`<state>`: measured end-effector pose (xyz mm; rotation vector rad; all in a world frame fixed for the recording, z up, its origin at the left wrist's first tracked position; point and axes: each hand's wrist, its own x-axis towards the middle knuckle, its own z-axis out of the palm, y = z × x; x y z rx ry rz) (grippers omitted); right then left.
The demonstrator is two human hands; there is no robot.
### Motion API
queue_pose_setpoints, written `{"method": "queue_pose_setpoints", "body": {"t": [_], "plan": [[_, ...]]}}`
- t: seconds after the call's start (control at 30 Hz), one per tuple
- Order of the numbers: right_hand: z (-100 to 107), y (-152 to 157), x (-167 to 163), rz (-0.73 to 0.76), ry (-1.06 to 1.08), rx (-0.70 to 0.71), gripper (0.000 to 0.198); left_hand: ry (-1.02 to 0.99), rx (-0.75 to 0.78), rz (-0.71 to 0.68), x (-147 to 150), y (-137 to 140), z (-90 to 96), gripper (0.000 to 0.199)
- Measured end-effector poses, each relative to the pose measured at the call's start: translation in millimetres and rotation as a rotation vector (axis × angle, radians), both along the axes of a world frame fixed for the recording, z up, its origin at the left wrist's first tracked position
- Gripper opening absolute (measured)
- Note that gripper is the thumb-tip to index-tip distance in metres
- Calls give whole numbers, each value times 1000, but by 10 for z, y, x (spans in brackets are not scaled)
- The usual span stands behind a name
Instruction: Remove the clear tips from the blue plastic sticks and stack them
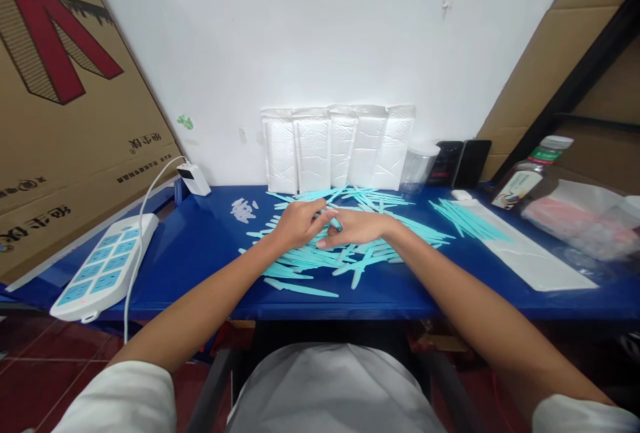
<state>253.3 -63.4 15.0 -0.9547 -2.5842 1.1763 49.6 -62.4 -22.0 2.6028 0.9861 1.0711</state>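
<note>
- Left hand [299, 225] and right hand [357, 226] meet over the turquoise pile [305, 259]!
- A turquoise piece [336, 224] peeks between them; whose grip, I can't tell.
- Looks like single-piece handling; the next move calls for careful control.

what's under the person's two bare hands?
Showing around them: a loose pile of thin turquoise knife-shaped pieces on a dark blue tabletop. Whatever lies directly beneath the left hand and right hand is covered; can't tell how many pieces.
</note>
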Motion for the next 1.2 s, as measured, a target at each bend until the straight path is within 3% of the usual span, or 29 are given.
{"method": "queue_pose_setpoints", "body": {"t": [0.1,0.2,0.33,0.4,0.57,0.83,1.2], "plan": [[-14,6,23,-7,55,3,47,-22,-7,5,43,-24,22,52],[-16,44,83,-88,207,65,47,-174,-19,76,56,11,25,59],[17,92,173,-177,258,-28,45,-392,-72,201,-13,127,17,64],[27,112,199,-199,280,5,50,-435,-97,217,-50,175,12,65],[-25,163,204,-215,310,225,59,-424,-139,192,-68,213,-15,64],[-200,158,109,-210,383,208,57,-333,-351,47,-29,155,-10,70],[-155,161,129,-262,356,294,55,-490,-322,188,-59,244,-45,76]]}}
